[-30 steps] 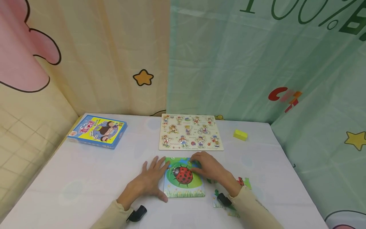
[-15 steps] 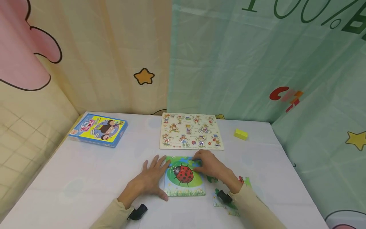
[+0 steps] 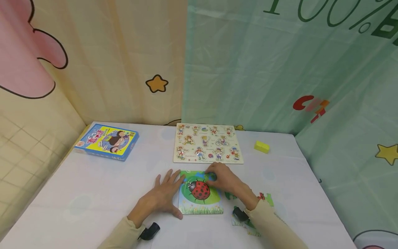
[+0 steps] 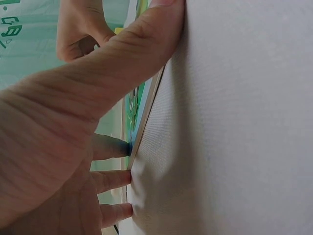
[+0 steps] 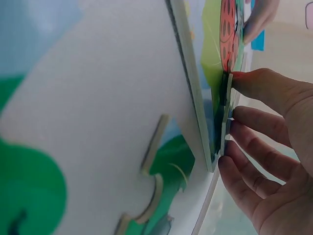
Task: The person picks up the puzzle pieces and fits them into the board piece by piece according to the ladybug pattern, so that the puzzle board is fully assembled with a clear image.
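Observation:
A square ladybug jigsaw puzzle (image 3: 200, 207) lies flat on the table before me. My left hand (image 3: 161, 195) is spread at its left side; in the left wrist view the fingertips (image 4: 124, 148) touch the board's edge. Over the upper right corner, my right hand (image 3: 225, 178) pinches a thin puzzle piece (image 5: 226, 115) between thumb and fingers. The right wrist view shows this piece edge-on, lifted slightly off the board at its near side; whether its far side touches is unclear. Loose green puzzle pieces (image 5: 171, 169) lie right of the board, partly hidden by my right arm.
Behind the puzzle lies a wooden board with children figures (image 3: 208, 143). A blue and yellow box (image 3: 107, 142) sits at the back left. At the back right is a yellow block (image 3: 262, 147). Curtains hang along the table's far edge.
My right hand shifts a little right, then back left over the puzzle's upper right corner, with the puzzle piece held. The left hand stays in place.

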The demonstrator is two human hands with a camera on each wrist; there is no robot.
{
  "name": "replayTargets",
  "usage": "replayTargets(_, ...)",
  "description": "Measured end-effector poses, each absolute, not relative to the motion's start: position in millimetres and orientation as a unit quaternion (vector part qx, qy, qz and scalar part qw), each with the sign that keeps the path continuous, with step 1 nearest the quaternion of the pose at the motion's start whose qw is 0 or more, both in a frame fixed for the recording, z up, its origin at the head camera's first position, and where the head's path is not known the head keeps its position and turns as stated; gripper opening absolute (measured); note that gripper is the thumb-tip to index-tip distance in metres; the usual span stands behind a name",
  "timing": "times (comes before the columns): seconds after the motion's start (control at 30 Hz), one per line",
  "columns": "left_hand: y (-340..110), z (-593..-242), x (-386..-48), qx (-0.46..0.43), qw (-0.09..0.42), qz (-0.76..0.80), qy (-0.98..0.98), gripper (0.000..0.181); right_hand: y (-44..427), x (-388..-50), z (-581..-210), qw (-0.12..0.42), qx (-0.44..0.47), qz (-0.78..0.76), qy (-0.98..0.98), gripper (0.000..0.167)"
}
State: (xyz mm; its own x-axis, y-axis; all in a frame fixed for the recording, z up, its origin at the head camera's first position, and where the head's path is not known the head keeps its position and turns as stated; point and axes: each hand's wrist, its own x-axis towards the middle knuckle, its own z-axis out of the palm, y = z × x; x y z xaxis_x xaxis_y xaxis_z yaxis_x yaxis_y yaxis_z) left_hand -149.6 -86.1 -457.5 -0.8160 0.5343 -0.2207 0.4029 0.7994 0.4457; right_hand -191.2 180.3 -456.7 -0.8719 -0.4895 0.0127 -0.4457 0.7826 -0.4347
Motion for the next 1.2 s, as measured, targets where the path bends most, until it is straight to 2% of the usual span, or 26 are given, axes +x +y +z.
replayTargets(0.4,-86.1,-458.7,-149.0,0.250,0.171,0.198,0.932,0.130,178.5,-186.6,-455.1,0.067,-0.246,-0.192,0.948,0.037)
replayTargets(0.67,-85.3,-456.4,-148.1,0.246,0.174,0.196,0.933,0.130,182.1,-185.6,-453.5,0.056,-0.274,-0.186,0.942,0.037)
replayTargets(1.2,-85.3,-456.9,-149.1,0.243,0.181,0.198,0.932,0.129,179.6,-185.3,-448.9,0.048,-0.297,-0.159,0.940,0.029)
